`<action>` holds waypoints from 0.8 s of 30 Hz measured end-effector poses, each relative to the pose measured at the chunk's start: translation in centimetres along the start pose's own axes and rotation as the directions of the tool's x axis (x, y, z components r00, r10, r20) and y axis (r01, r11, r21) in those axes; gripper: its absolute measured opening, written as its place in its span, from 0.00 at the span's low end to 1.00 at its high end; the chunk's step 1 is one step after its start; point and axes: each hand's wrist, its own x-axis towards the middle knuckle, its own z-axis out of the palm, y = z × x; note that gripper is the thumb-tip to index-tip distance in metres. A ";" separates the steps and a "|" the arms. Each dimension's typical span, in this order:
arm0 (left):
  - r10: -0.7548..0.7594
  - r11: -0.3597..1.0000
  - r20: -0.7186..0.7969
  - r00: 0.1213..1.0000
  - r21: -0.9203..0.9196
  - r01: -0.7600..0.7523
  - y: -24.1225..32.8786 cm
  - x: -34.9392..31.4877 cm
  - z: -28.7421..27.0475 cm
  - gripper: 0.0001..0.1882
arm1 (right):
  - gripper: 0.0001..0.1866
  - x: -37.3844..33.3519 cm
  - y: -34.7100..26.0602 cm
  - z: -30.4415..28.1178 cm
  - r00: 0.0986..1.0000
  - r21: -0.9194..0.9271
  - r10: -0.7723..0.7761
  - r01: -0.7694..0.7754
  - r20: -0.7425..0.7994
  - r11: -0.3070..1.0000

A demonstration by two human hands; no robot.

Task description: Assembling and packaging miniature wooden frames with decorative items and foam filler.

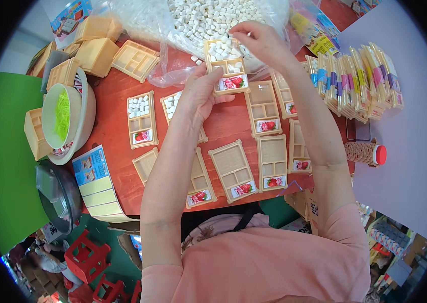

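My left hand (201, 93) grips a beige compartment tray (217, 64) over the table. Small white marshmallow-like cubes fill its top section, a few lie in a middle one, and a strawberry-printed packet (233, 83) sits at its near end. Just above the tray's far right corner, my right hand (259, 41) is closed in a pinch; what its fingertips hold is too small to make out. Behind both hands spreads a big heap of the white cubes (198, 20) on clear plastic. A filled tray (142, 123) lies to the left, partly filled or cube-less trays (233, 164) nearer me.
Stacked beige trays (94, 55) and a white bowl (46, 113) of green pieces stand left on the red table (110, 111). Wrapped packs (357, 81) line the right side, near a red-lidded jar (379, 155). A printed sheet (94, 174) hangs over the front left edge.
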 end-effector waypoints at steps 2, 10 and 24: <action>0.004 1.000 -0.015 1.000 -0.018 -0.004 0.0 -0.1 0.0 0.18 | 0.13 -0.5 -0.4 -0.6 0.992 0.088 0.127 -0.124 -0.026 0.988; 0.030 0.998 -0.032 0.999 -0.062 -0.032 -0.4 0.0 0.1 0.18 | 0.14 -1.8 0.0 0.9 0.996 0.033 0.061 -0.063 0.068 0.997; 0.008 1.000 -0.013 1.000 0.015 -0.008 -0.6 -1.1 0.2 0.16 | 0.12 -2.6 -0.7 2.0 0.997 -0.030 -0.012 0.015 0.078 0.999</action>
